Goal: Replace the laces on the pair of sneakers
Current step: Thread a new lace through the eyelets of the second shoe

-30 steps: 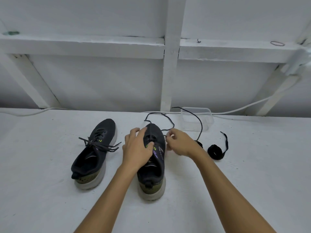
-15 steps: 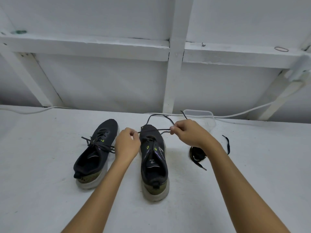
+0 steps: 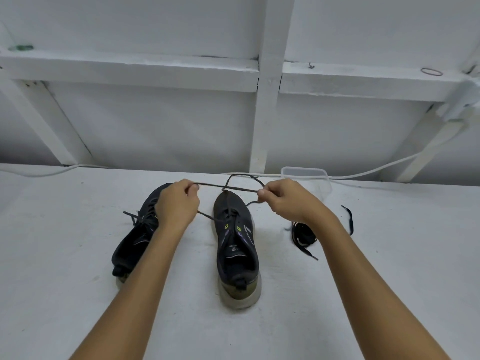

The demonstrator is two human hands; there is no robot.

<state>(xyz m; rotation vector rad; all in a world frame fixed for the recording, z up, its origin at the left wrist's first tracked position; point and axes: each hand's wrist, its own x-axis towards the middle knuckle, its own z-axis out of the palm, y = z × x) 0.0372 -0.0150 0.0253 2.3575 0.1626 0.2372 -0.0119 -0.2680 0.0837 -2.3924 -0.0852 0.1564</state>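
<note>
- The laced sneaker waits at nine o'clock, untouched.
- Our left hand pinches the lace taut; we keep tension even.
- The middle sneaker sits dead centre (eyelets nearly freed).
- Our right hand pinches too; spare laces at three o'clock.

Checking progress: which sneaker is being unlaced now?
The right sneaker: both hands pull its lace sideways. The left sneaker remains tied.
</note>
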